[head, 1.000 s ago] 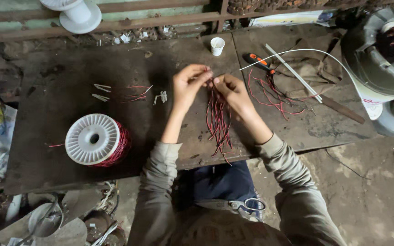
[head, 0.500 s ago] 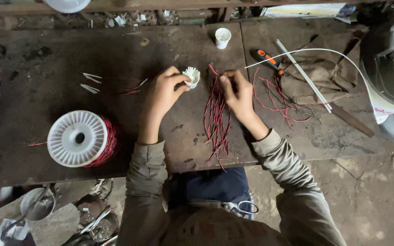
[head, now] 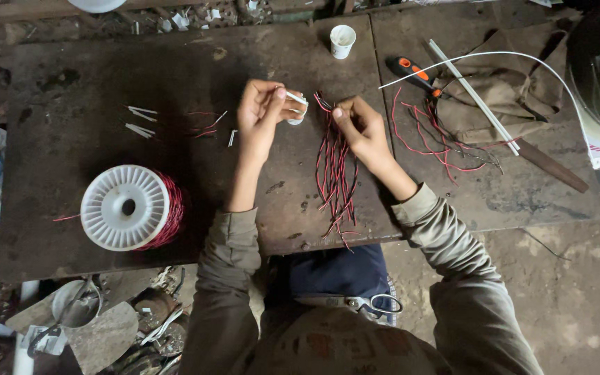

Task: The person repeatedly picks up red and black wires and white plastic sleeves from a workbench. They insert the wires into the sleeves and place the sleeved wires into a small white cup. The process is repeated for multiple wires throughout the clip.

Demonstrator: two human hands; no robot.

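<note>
A: What's the left hand (head: pixel 262 111) got?

B: Small white sleeve pieces (head: pixel 294 104), pinched betw. thumb & fingertips; a few short tubes, one sticking out toward the right. Held just above the bench, centre-top.

A: Right hand (head: pixel 361 128)?

B: Fingers closed, pinching the top end of the red wire bundle (head: pixel 333 177). Bundle = thin red strands w/ some dark ones mixed in, kinked, lying on the bench and running from the hand toward the person, ends reaching the bench's near edge.

A: Surface?

B: Dark, stained, worn workbench (head: pixel 71 125). White spool (head: pixel 128 207) wound w/ red wire on the left, well apart from the hands. Spare white sleeve bits (head: pixel 139 121) upper left. White cup (head: pixel 342 40) at the far edge. Orange-handled tool (head: pixel 414 73), white rod (head: pixel 473 97) & loose red wire offcuts (head: pixel 435 139) on the right, over a brown cloth (head: pixel 508 90).

A: Room?

B: Dirt floor (head: pixel 578 292) on the right, scrap & clutter lower left.
</note>
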